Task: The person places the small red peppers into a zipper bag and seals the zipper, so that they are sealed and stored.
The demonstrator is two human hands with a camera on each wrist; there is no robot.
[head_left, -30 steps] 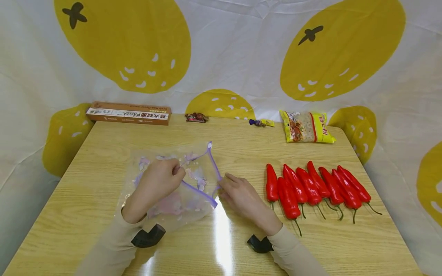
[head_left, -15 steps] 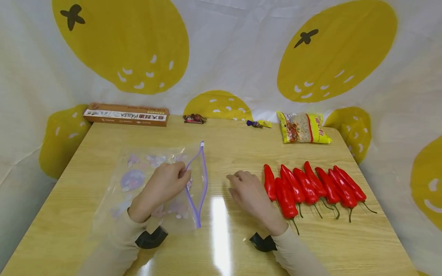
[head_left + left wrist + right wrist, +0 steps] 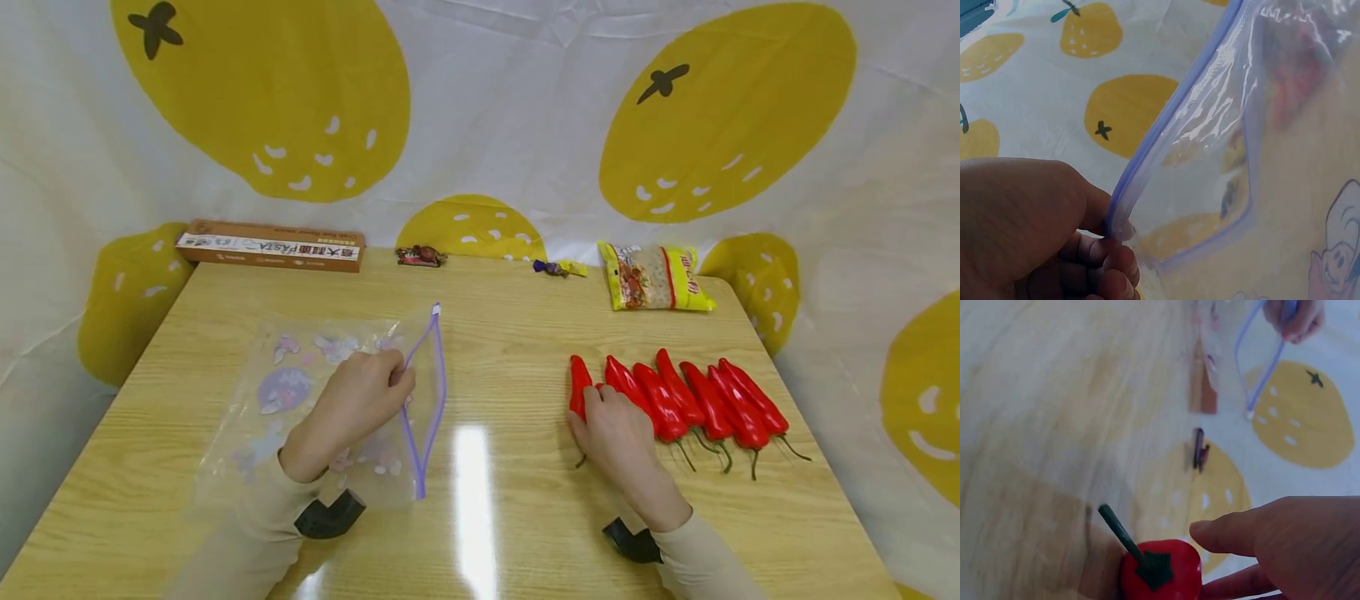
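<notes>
A clear zip bag [image 3: 283, 390] with purple zip edges and cartoon prints lies at the left, its mouth gaping to the right. My left hand [image 3: 348, 404] pinches one zip edge between thumb and fingers; the left wrist view shows the zip strip [image 3: 1147, 134] at the fingertips. Over the left end of a row of red peppers [image 3: 663, 404] is my right hand [image 3: 618, 433], hiding most of the second pepper. In the right wrist view the extended thumb [image 3: 1229, 534] is right by a red pepper [image 3: 1182, 569] with a green stem, and another finger meets its side.
Along the back edge stand a pasta box [image 3: 270, 247], a brown-wrapped candy [image 3: 420, 256], a blue and yellow candy [image 3: 558, 267] and a yellow food packet [image 3: 656, 277]. A fruit-print cloth [image 3: 510, 108] hangs behind the table.
My right hand has let go of the zip bag and moved right to the peppers. The bag has shifted left and lies flatter, its mouth spread, while my left hand keeps its pinch.
</notes>
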